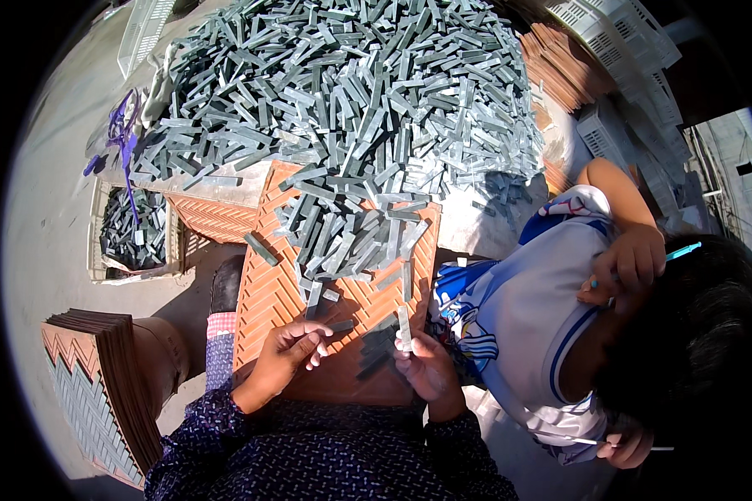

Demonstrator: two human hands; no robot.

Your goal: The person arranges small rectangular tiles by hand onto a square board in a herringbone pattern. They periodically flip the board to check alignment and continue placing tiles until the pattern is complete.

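An orange ribbed board (267,292) with a herringbone pattern lies in front of me, its far end under a big heap of small grey-green strips (351,108). My left hand (288,355) rests on the board's near part, fingers curled at a grey strip (313,302). My right hand (426,363) pinches one upright grey strip (404,321) between thumb and fingers. A few dark strips (376,346) lie set into the board between my hands.
A person in a white and blue shirt (526,326) sits close at my right, holding a thin blue stick (683,250). A stack of filled boards (100,392) stands at the left. A crate of strips (134,230), purple scissors (124,134) and white crates (618,50) lie around.
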